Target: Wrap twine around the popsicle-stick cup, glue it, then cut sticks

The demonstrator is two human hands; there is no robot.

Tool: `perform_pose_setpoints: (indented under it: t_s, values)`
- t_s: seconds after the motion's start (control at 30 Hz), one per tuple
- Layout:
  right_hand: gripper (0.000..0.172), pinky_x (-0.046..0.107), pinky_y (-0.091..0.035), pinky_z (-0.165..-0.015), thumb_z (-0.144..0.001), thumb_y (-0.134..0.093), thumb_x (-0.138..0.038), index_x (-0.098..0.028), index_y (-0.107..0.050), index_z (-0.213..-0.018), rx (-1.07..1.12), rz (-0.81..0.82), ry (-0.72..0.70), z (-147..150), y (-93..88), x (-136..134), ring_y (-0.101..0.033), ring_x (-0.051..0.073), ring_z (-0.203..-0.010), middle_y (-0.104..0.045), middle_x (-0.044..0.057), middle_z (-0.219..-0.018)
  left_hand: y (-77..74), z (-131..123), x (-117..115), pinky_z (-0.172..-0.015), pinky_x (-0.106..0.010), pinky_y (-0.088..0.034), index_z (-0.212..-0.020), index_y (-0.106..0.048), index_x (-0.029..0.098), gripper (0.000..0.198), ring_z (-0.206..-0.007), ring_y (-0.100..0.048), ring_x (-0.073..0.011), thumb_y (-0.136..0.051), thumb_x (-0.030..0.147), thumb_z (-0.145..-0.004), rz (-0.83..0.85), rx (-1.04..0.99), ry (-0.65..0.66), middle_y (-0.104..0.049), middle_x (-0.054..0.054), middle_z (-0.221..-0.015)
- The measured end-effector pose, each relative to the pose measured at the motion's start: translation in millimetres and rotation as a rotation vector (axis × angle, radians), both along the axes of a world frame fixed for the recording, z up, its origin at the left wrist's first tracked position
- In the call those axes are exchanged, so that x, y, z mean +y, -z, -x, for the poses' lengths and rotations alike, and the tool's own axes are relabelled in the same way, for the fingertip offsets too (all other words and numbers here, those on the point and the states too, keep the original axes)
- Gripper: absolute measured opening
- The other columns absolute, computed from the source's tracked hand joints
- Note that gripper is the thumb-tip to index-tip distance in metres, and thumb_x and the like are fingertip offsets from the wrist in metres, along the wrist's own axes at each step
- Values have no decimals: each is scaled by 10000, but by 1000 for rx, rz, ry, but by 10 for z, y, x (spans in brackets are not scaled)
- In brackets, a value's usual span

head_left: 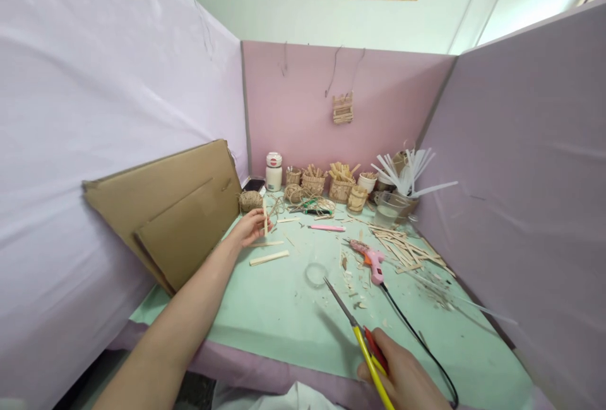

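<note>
At the table's far left, my left hand (250, 228) pinches a flat wooden stick (266, 211) that stands upright between the fingers. Close by on the table lie a wider wooden stick (269, 258) and a thin wooden strip (267, 244). My right hand (404, 375), low at the front, grips scissors (339, 299) by their yellow and red handles, the blades pointing up and left over the table. Just beyond the blade tips is a clear round plastic piece (316, 275). To the right lies a pink glue gun (372, 260) with a black cord.
A pink craft knife (326, 228) lies mid-table. Loose wooden sticks (402, 247) spread at the right. Stick-filled baskets (341, 190), a twine ball (250, 201), a white jar (273, 173) and a tub of glue sticks (402, 205) line the back. Cardboard (189, 208) leans at left.
</note>
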State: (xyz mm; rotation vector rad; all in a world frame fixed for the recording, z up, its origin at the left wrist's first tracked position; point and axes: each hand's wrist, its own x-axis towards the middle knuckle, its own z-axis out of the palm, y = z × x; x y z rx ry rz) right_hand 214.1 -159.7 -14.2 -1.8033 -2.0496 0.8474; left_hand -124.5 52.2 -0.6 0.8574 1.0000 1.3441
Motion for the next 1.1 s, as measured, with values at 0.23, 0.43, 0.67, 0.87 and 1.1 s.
perform_pose_setpoints:
  t_s: [0.23, 0.43, 0.67, 0.87, 1.1]
  values:
    - [134, 211, -357, -572, -748, -526, -296, -240, -410, -712, -47, -3, 10, 19, -13, 7, -567, 161, -651, -634, -6, -718, 9, 7, -12, -597, -216, -531, -813, -515, 152, 201, -590, -589, -87, -573, 17, -676, 51, -66, 42, -569, 4, -689]
    - [154, 209, -344, -561, -752, -513, -279, -238, -375, -697, -19, 18, 5, 35, -42, 0, -558, 153, -633, -636, -15, -687, 7, 16, -24, -615, -239, -546, -900, -537, 168, 277, -578, -596, -89, -559, -6, -685, 94, -127, 78, -580, 9, -696]
    - [173, 220, -330, -576, -739, -531, -296, -234, -375, -697, -47, 6, 0, 26, -29, 17, -543, 159, -655, -616, -6, -712, 46, 31, -16, -621, -232, -559, -853, -562, 132, 252, -567, -612, -95, -487, -60, -708, 168, -178, 77, -599, -19, -669]
    - [161, 221, -344, -585, -738, -526, -299, -232, -385, -703, -49, -6, 2, 18, -11, 10, -544, 162, -665, -622, 5, -734, 65, 35, -8, -607, -244, -568, -851, -572, 126, 200, -570, -629, -110, -512, -36, -749, 195, -202, 67, -618, -31, -668]
    - [142, 218, -341, -594, -745, -509, -296, -235, -383, -720, -52, 19, -2, 16, 6, 17, -542, 163, -671, -616, 2, -731, 74, 27, -3, -636, -229, -572, -858, -576, 113, 178, -579, -635, -106, -514, -34, -780, 184, -214, 47, -618, -37, -658]
